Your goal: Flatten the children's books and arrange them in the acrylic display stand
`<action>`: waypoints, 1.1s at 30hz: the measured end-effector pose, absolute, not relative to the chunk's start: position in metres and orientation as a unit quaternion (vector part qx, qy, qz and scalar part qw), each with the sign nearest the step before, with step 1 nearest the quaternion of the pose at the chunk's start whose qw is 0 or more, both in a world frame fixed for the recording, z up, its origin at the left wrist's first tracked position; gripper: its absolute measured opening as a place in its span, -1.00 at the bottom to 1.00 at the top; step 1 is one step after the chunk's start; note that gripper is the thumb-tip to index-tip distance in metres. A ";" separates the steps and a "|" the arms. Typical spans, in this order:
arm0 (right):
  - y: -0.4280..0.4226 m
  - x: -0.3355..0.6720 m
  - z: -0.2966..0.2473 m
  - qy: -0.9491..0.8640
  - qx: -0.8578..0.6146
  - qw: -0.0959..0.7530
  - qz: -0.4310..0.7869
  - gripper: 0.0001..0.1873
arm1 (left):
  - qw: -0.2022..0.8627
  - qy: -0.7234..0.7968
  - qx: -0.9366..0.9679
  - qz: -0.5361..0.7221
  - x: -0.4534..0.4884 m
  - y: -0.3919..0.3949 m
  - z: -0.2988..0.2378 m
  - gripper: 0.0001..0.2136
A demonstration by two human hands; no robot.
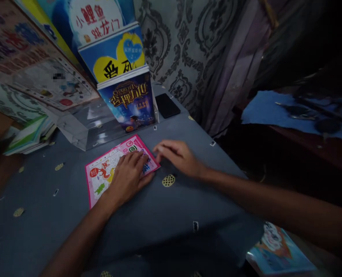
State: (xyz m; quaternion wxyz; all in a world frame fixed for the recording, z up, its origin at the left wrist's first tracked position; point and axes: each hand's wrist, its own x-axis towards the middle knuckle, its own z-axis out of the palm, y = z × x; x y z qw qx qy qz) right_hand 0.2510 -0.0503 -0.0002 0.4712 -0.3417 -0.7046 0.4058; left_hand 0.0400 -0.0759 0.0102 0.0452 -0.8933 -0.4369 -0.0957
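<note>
A thin picture book (102,173) with a pink border and coloured drawings lies flat on the table, tilted in my view. My left hand (130,169) rests on its right half, fingers stretched out flat over the cover, hiding part of it. Just off the book's upper right edge is my right hand (178,156), its fingers curled and the thumb drawn in close to them. Whether those fingertips pinch anything, such as the book's edge, is hidden.
Behind the book, a clear plastic stand (86,132) holds several upright books, a dark blue one (130,102) in front. A black phone (167,105) lies beside it. Booklets (34,132) are stacked at left. Blue cloth (263,109) and another book (283,252) are at right.
</note>
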 end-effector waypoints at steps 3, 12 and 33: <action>-0.031 0.254 -0.008 -0.655 -0.386 0.458 0.460 -0.69 | 0.071 -0.419 -0.896 -0.130 0.043 -0.079 0.005 -0.67; -0.033 0.254 -0.007 -0.670 -0.389 0.451 0.444 -0.66 | 0.072 -0.404 -0.892 -0.188 0.043 -0.077 0.000 -0.74; -0.043 0.255 -0.005 -0.840 -0.316 0.341 0.280 -0.74 | 0.028 -0.443 -0.889 -0.116 0.042 -0.081 0.006 -0.70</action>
